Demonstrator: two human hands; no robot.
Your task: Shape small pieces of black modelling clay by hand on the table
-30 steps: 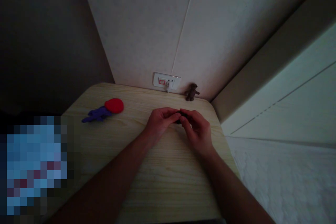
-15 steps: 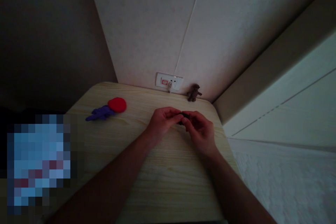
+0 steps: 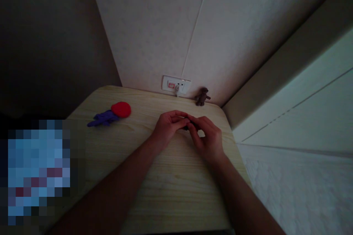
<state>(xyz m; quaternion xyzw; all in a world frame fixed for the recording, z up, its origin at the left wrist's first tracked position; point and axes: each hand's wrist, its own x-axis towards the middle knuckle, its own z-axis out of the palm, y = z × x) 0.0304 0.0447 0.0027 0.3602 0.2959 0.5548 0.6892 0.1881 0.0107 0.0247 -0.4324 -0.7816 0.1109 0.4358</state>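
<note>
Over the middle of the wooden table, my left hand (image 3: pixel 167 127) and my right hand (image 3: pixel 209 137) meet with their fingertips together. Both pinch a small dark piece (image 3: pixel 187 124) that looks like modelling clay. My fingers cover most of it, so its shape is unclear. Beyond my hands, a little brown clay-like figure (image 3: pixel 202 97) with a head, arms and legs stands at the back edge by the wall. To the left lies a flat red disc (image 3: pixel 121 109), overlapping a purple clay-like piece (image 3: pixel 104 118) of uneven, elongated form.
A wall socket (image 3: pixel 175 85) with a plug in it sits just above the back edge of the table (image 3: pixel 154 205). A pale cabinet or panel (image 3: pixel 298 110) rises on the right, above a white quilted surface (image 3: pixel 300 191). Something blurred and blue (image 3: pixel 38 169) is at lower left.
My right hand's fingers have closed in nearer my left hand, hiding more of the dark piece. The whole view has shifted slightly. The figure, disc and purple piece stay put.
</note>
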